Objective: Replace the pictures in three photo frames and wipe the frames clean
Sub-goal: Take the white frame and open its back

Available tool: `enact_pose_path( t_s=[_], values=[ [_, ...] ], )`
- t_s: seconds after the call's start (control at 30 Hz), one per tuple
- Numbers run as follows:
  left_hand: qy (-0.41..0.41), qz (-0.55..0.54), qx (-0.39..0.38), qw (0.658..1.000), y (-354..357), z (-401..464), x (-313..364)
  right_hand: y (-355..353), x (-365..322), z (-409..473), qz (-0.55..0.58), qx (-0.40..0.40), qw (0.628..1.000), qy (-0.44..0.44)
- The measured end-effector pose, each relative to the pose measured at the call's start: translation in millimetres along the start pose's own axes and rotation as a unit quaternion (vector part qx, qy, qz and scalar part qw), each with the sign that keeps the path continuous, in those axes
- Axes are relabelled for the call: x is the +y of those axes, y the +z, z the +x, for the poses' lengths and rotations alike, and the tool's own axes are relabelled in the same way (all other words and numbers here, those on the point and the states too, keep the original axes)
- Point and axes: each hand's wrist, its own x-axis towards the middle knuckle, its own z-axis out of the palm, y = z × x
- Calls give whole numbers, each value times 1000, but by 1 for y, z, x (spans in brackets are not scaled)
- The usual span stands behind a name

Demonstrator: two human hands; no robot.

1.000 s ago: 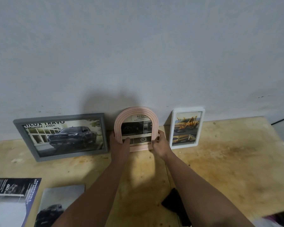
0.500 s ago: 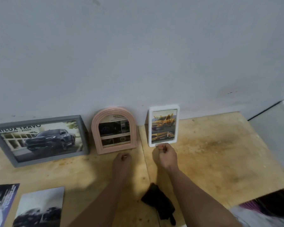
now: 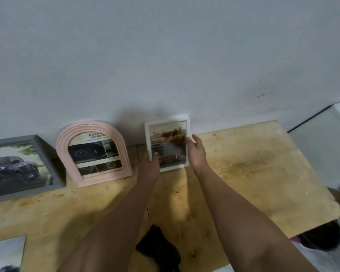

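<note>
We hold the white frame (image 3: 167, 144) between both hands at the foot of the wall (image 3: 165, 55).

Our left hand (image 3: 148, 167) grips the white frame at its lower left corner, thumb curled over the front edge, and our right hand (image 3: 197, 152) takes its right edge with the fingers bent round it. The picture inside is blurred, with an orange shape near its top; we cannot tell whether the frame's bottom edge touches the wooden table (image 3: 243, 173). Just left of the white frame the pink arched frame (image 3: 93, 153) leans on the wall, and further left stands the grey frame (image 3: 24, 169) with a dark car picture. Nearer us than the white frame, a black cloth (image 3: 158, 250) lies on the table between our forearms, and a loose print (image 3: 6, 254) lies far to the left.
</note>
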Motion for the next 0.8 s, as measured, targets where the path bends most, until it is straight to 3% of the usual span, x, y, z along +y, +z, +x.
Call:
enact_pose_path(
  t_s=[0.2, 0.33, 0.43, 0.57, 0.7, 0.8],
  values=[
    [55, 18, 54, 997, -10, -12, -8, -4, 17, 3, 18, -19, 1000, -2],
    [103, 66, 24, 992, -25, -41, -16, -14, 35, -27, 28, 0, 1000, 11],
    [115, 36, -2, 993, -42, -63, -26, -18, 48, -52, 37, -10, 999, 18],
    [148, -1, -24, 989, -80, -110, -39, -9, 40, -120, 53, -12, 998, 33],
    [199, -7, -25, 980, -139, -155, -66, 19, 40, -194, 53, -71, 995, 48],
    [271, 71, 26, 960, -184, -183, -91, 50, 43, -239, 28, -105, 993, 44]
  ],
)
